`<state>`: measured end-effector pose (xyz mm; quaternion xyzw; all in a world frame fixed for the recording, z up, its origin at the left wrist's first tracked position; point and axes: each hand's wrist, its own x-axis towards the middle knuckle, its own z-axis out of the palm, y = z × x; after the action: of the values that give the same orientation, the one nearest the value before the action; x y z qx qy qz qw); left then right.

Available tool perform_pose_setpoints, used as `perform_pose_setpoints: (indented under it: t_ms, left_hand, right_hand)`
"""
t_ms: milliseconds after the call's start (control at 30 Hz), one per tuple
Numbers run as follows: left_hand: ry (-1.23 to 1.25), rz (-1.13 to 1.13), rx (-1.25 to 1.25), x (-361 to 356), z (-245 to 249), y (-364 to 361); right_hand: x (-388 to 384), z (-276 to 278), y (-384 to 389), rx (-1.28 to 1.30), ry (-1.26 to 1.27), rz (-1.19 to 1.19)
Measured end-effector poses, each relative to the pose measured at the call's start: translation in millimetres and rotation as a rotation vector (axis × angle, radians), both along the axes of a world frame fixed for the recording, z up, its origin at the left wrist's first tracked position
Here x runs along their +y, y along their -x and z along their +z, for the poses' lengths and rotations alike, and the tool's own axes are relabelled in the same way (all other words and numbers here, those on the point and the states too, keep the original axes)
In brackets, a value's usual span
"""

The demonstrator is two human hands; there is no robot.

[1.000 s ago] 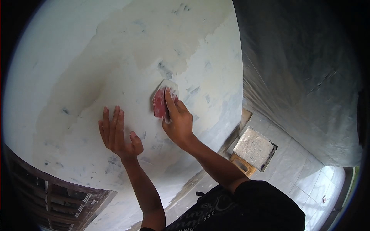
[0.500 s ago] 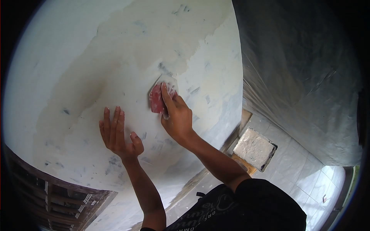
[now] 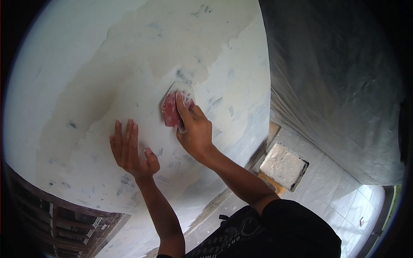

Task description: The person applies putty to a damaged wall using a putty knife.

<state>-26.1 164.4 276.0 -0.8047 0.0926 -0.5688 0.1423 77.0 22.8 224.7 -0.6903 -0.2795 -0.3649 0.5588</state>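
Note:
My right hand [image 3: 195, 129] is closed around a red putty scraper [image 3: 171, 111], its surface smeared with white filler. The scraper rests against a pale, patchy wall [image 3: 142, 51] with beige areas and small dark marks. To the left, my left hand [image 3: 133, 150] is open, fingers stretched upward and thumb apart, at the wall surface. Nothing is in it. White specks show on its fingertips. The grip hides part of the scraper.
A square tray [image 3: 306, 166] of whitish filler stands on the tiled floor [image 3: 320, 189] at lower right, above a tan piece of board [image 3: 272, 182]. Grey plastic sheeting [image 3: 331, 86] hangs along the right. A dark wooden frame [image 3: 71, 215] lies at lower left.
My right hand and the scraper have slid slightly left along the wall. My left hand has stayed almost where it was.

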Motion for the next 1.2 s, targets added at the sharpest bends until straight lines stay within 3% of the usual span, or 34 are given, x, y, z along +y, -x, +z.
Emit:
perform_pose_setpoints:
  t_ms: [133,333,400,633,767,933,1067,1200]
  left_hand:
    - [-0.005,0.003,0.005,-1,0,1]
    - [-0.004,0.005,0.004,-1,0,1]
    - [-0.003,0.005,0.007,-3,1,1]
    - [-0.004,-0.003,-0.001,-2,1,1]
    - [0.001,-0.001,-0.006,-4,1,1]
    - [-0.008,0.004,-0.002,-3,1,0]
    - [-0.006,0.01,0.003,-2,1,1]
    - [-0.007,0.004,0.006,-2,2,1]
  right_hand:
    - [-4,-30,17,-0.018,-0.094,0.107]
    - [-9,27,-23,-0.045,-0.194,-0.042]
    - [0,29,-29,-0.015,-0.014,-0.103]
    - [-5,-39,17,-0.027,-0.055,0.065]
    - [-24,-8,-13,0.076,-0.076,-0.069]
    - [-6,12,-29,0.021,-0.035,-0.12]
    - [0,-21,14,0.032,0.039,0.061]
    - [-12,-29,21,0.008,-0.078,0.116]
